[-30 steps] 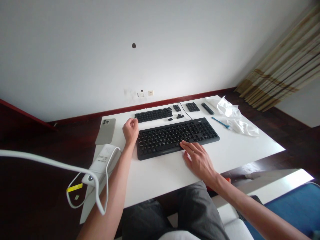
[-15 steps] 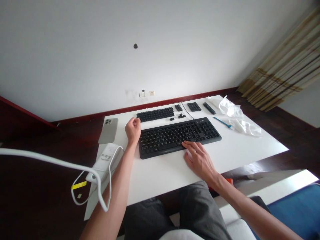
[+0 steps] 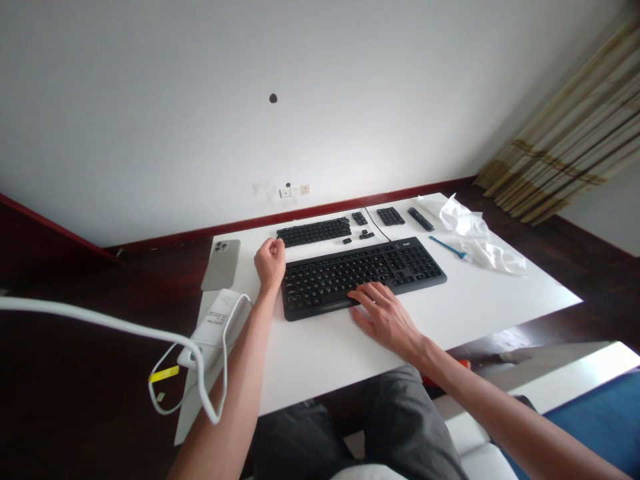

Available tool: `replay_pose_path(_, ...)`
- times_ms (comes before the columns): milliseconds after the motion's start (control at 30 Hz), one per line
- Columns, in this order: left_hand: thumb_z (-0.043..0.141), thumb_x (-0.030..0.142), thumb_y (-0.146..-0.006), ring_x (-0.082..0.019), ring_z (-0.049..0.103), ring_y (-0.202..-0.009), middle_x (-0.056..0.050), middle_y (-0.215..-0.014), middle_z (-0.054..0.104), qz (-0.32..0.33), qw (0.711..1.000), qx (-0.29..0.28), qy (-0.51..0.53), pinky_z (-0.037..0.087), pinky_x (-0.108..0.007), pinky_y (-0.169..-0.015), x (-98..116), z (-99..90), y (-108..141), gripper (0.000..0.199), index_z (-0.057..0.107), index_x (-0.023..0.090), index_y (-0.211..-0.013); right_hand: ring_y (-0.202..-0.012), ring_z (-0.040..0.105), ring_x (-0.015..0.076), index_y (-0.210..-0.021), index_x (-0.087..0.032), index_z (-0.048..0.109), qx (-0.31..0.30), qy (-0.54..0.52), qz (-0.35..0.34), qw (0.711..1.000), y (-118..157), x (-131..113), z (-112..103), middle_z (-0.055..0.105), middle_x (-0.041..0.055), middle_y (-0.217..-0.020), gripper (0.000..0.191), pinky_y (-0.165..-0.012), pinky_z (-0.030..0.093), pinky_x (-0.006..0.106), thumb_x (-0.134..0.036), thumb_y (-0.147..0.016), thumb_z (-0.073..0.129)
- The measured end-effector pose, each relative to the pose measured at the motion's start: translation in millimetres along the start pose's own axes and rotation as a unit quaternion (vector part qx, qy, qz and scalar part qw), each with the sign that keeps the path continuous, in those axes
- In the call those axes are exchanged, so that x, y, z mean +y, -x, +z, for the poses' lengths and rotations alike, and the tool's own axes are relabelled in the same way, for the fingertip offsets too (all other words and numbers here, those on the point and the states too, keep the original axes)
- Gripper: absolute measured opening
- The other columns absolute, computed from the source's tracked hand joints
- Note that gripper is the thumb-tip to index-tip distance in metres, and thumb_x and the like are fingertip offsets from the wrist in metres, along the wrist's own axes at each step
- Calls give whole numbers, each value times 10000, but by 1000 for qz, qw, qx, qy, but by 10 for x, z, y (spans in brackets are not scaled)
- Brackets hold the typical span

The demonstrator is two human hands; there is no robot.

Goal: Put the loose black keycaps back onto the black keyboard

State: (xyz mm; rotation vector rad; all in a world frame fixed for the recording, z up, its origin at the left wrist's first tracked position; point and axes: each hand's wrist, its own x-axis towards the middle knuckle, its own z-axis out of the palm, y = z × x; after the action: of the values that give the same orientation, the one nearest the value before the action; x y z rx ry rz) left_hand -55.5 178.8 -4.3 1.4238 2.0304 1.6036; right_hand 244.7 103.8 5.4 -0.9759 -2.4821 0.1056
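A black keyboard (image 3: 367, 275) lies across the middle of the white table. My right hand (image 3: 385, 313) rests at its front edge, fingers stretched over the bottom row and thumb apart on the tabletop. Beside the keyboard's left end is my left hand (image 3: 271, 263), curled into a fist; its inside is hidden. Behind the keyboard, a block of loose black keycaps (image 3: 315, 232) lies in rows. A smaller keycap block (image 3: 390, 216) sits farther right, with several single keycaps (image 3: 366, 234) between.
A phone (image 3: 221, 265) and a white power strip (image 3: 220, 317) with a looping white cable (image 3: 110, 319) lie at the left. Toward the right are a dark stick-shaped object (image 3: 421, 219), a blue brush-like tool (image 3: 447, 247) and crumpled white plastic (image 3: 465, 223).
My right hand has slid left along the keyboard's front edge. My left fist stays beside the keyboard's left end. The whole view has shifted slightly.
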Motion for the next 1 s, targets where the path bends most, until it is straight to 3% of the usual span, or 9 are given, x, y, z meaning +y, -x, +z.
replay_pose_path(367,541,367,-939,-134,397,-561,38,-557,439,-13,1000,-2,-7,307,-274,-608,12,-1,-5,356,431,221,-634,-1050,623,289,-1217,-203,662,6,-2,17,1000,-14,-14,38,678,137,-1150,264,-918,518,459,-309,-986,589)
replay_pose_path(533,549,375,-938,-134,404,-552,38,-550,446,-16,1000,-2,-7,306,-273,-602,1,5,-5,359,440,221,-632,-1027,640,269,-1156,-203,698,-5,-6,0,1000,-121,61,-80,719,115,-1108,229,-902,516,424,-343,-1023,574)
replay_pose_path(733,544,383,-944,-138,455,-574,26,-582,518,-4,1000,-3,-5,326,-268,-622,-7,-4,-5,358,459,218,-637,-1015,635,261,-1114,-218,755,37,-29,13,999,-743,560,-270,768,80,-1038,244,-912,543,411,-266,-1041,527)
replay_pose_path(867,546,386,-946,-138,456,-567,29,-576,514,-10,1000,-5,-1,325,-267,-617,-10,-11,-7,352,475,218,-646,-1033,650,279,-1044,-197,787,-5,-3,20,1000,-1144,976,-198,786,83,-1023,192,-893,555,418,-211,-983,606)
replay_pose_path(1000,546,381,-943,-136,446,-562,32,-564,491,-17,1000,-1,3,321,-265,-610,-23,-2,-16,348,477,218,-644,-1065,653,256,-1024,-204,793,-48,14,-29,998,-1336,1195,-68,787,67,-1046,179,-956,533,402,-167,-952,633)
